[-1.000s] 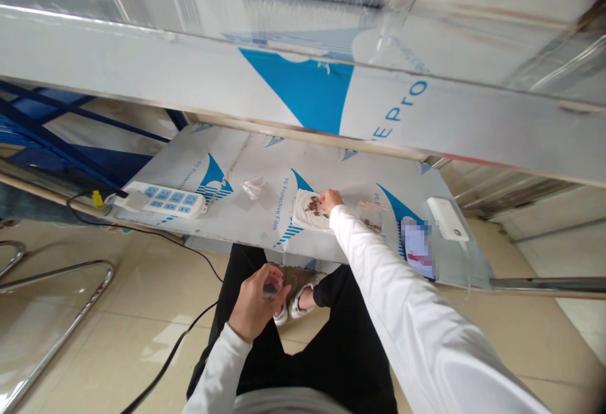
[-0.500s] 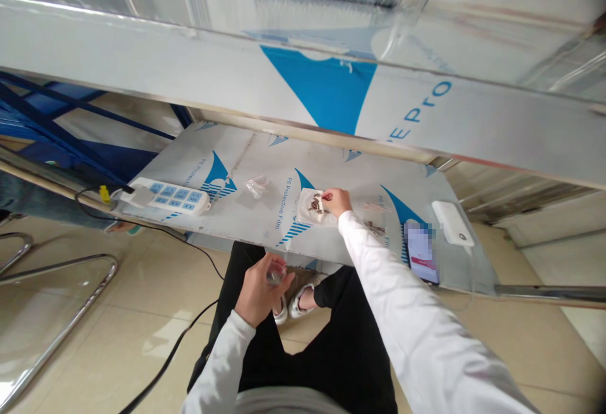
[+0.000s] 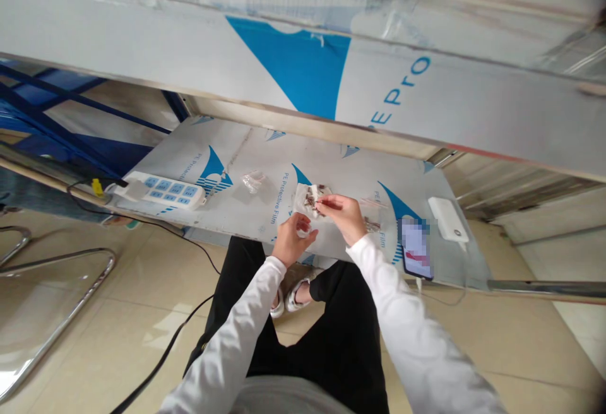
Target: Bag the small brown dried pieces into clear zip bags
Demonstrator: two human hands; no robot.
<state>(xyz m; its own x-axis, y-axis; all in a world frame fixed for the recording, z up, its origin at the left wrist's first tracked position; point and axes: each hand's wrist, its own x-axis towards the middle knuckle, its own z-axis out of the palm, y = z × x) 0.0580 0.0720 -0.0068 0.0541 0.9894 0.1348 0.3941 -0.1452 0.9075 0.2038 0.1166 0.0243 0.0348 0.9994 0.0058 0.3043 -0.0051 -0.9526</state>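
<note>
My left hand (image 3: 290,242) is curled at the shelf's front edge, its fingers around a small clear plastic container (image 3: 303,230), mostly hidden by the fingers. Just to the right, my right hand (image 3: 344,215) has its thumb and fingertips pinched together, over a white packet (image 3: 301,196) with small dark brown pieces (image 3: 311,199) lying on it. Whatever is in that pinch is too small to make out. Beyond the right wrist lies a second little heap of thin dark pieces (image 3: 373,225) in clear plastic.
On the film-covered shelf (image 3: 237,218) lie a crumpled clear bag (image 3: 254,181), a power strip (image 3: 165,192), a phone (image 3: 416,251) and a white power bank (image 3: 448,219). A higher ledge (image 3: 180,60) runs across in front. Black cable (image 3: 184,322) hangs at left.
My left hand has risen from above my lap to the shelf edge with the container, coming beside my right hand. My right hand remains at the packet. The view has shifted slightly.
</note>
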